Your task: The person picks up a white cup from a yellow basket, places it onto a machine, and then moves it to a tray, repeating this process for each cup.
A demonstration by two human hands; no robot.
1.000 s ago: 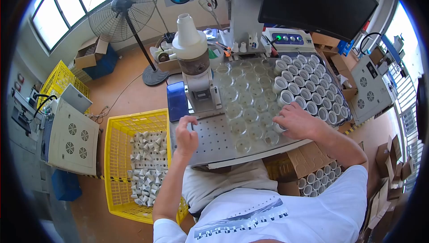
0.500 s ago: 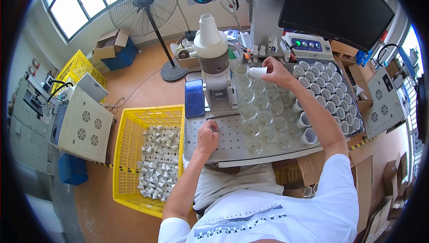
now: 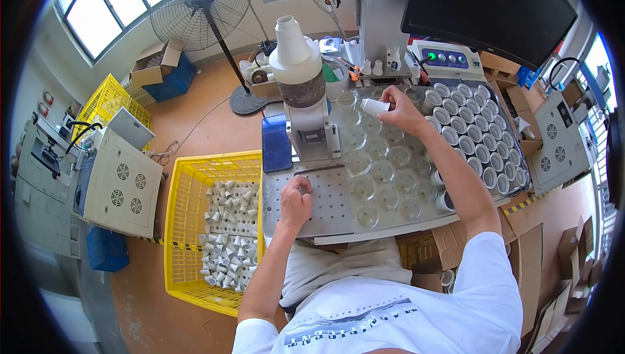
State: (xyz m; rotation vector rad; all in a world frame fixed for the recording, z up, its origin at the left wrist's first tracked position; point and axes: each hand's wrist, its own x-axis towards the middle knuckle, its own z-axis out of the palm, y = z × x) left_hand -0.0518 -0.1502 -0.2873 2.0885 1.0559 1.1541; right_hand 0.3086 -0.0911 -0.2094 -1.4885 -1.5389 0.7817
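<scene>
My right hand (image 3: 400, 112) pinches a white plastic cup-shaped piece (image 3: 374, 107) between thumb and fingers, tilted above the far rows of a clear plastic tray (image 3: 384, 170) with round pockets. Beside that hand, white cups (image 3: 470, 144) stand in close rows with their open ends up. My left hand (image 3: 296, 202) is curled into a loose fist over a perforated metal plate (image 3: 327, 205), and nothing shows in its fingers. A stepped white cone-shaped piece (image 3: 291, 47) sits on the machine's upright fixture (image 3: 311, 123), which stands between the hands and farther back.
A yellow basket (image 3: 170, 250) at my left holds small white conical pieces (image 3: 228, 258). Behind the tray are a control box (image 3: 449, 59) with a lit green button and a black monitor (image 3: 488, 12). A blue tray (image 3: 277, 144) lies beside the fixture; a standing fan (image 3: 203, 2) is beyond.
The white cup-shaped piece in my right hand has gone from nearly level to tilted. My left hand stays curled over the plate. The whole view has shifted slightly.
</scene>
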